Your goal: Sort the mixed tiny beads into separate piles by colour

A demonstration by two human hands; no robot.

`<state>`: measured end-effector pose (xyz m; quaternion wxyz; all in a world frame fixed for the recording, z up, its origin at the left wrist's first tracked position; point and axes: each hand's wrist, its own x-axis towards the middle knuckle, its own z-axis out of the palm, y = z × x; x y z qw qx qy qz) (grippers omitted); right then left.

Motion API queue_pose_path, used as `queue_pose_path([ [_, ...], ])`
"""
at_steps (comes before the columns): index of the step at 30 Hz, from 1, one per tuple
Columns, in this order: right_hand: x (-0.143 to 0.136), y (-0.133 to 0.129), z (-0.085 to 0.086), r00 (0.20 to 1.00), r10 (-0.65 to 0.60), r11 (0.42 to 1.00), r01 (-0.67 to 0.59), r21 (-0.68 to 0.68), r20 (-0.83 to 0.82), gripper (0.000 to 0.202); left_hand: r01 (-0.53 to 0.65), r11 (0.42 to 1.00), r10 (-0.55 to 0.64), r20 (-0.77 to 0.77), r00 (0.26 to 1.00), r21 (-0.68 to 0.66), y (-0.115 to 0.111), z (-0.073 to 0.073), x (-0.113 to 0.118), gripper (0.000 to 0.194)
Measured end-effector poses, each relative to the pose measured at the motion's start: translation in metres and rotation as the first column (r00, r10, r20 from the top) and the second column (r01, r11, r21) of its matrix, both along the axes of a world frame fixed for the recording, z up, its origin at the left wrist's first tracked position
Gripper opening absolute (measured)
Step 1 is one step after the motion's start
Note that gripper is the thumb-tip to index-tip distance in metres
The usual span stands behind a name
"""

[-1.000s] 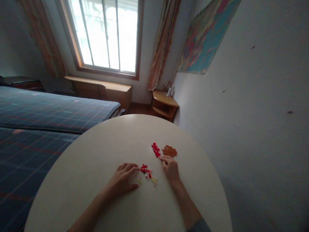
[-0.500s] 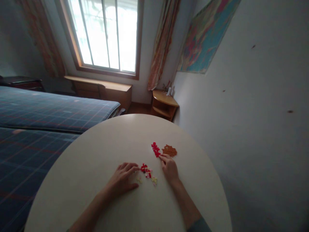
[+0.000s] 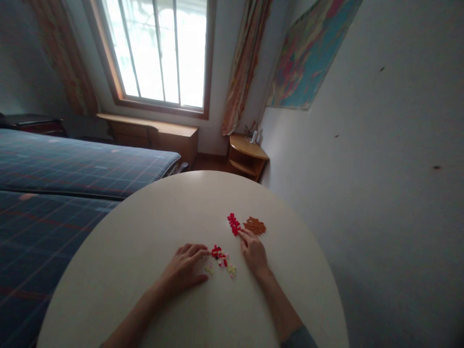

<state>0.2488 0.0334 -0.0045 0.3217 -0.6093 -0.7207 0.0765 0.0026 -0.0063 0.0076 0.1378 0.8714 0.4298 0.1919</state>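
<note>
Head view: red pieces (image 3: 234, 224) on bench (image 3: 181, 208), beside brown pieces (image 3: 254, 225); right hand (image 3: 254, 252) at red ones' near end, whether fingers pinch anything, cannot tell. Left hand (image 3: 184, 266) beside mixed pile (image 3: 218, 253), thumb and fingers apart. Pieces look light, probably stiff (too small to tell material), likely to skid; best pinched singly by edges.

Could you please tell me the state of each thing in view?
Red pieces, loosely grouped
Brown pieces, bunched together
Mixed-color pieces, scattered
Left hand, open, at the mixed-color pieces
Right hand, partly curled, at the red pieces
Window, bright; open or shut unclear
Curtains, drawn aside
</note>
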Motion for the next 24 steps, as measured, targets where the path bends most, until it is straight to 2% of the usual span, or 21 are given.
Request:
queue_pose_path([
  [7, -0.0001, -0.0041, 0.0082, 0.998, 0.031, 0.999, -0.032, -0.024, -0.051, 0.024, -0.005, 1.0, 0.005, -0.015, 1.0, -0.013, -0.0004, 0.0028, 0.0005, 0.048],
  [16, -0.0021, -0.0039, 0.0083, 1.0, 0.016, 0.994, -0.014, -0.111, 0.019, 0.036, -0.014, 1.0, 0.014, -0.025, 1.0, -0.01, -0.0003, 0.0017, 0.0015, 0.047],
  [24, -0.0031, -0.0032, 0.0083, 0.999, 0.033, 0.992, -0.029, -0.126, 0.037, 0.035, -0.004, 1.0, 0.004, -0.012, 1.0, -0.009, -0.0008, 0.0021, 0.0006, 0.048],
])
